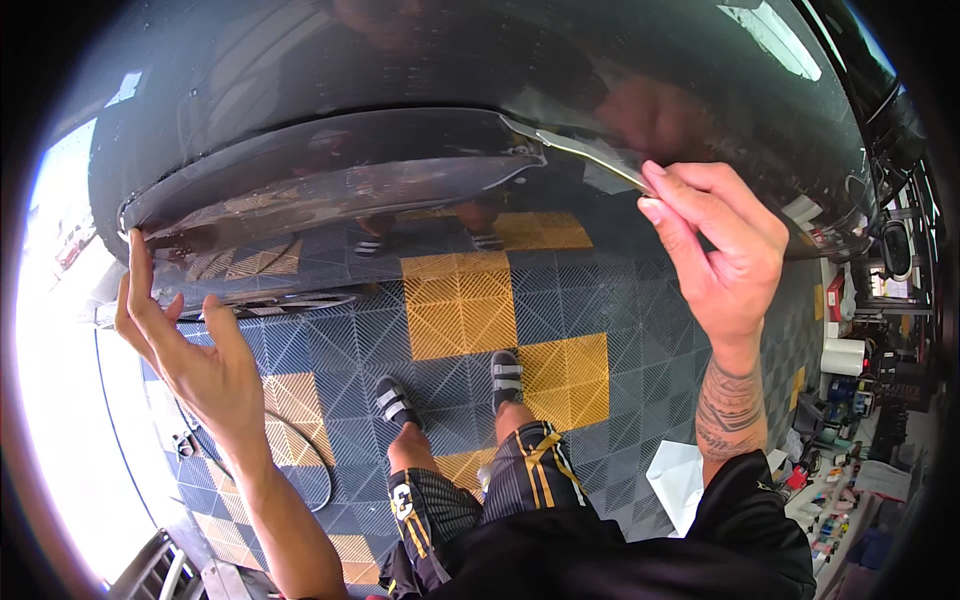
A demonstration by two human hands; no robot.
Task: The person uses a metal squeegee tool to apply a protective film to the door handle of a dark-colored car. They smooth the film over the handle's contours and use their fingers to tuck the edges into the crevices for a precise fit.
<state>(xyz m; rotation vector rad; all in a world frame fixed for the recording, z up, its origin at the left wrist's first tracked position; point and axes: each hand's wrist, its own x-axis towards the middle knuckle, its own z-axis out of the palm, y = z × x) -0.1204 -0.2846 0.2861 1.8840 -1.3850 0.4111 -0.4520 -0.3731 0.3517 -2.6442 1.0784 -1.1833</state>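
Note:
A glossy dark car body panel (420, 70) curves across the top, with a long dark recess (340, 140) cut into it. Between the thumb and index finger of my right hand (725, 240), closed in a pinch, is a thin, pale strip of film (595, 162). Its far end reaches the recess's right corner, where a clear, loose-looking edge shows. My left hand (190, 350) has its fingers apart and holds nothing. One of its fingertips touches the panel at the recess's left end.
Below the panel lies a floor of grey and yellow ribbed tiles (460, 310), where my feet stand in sandals. A black cable (325, 460) loops at the left. White sheets (675, 480) lie near my right arm. Bottles and supplies crowd a shelf (835, 510) at the right.

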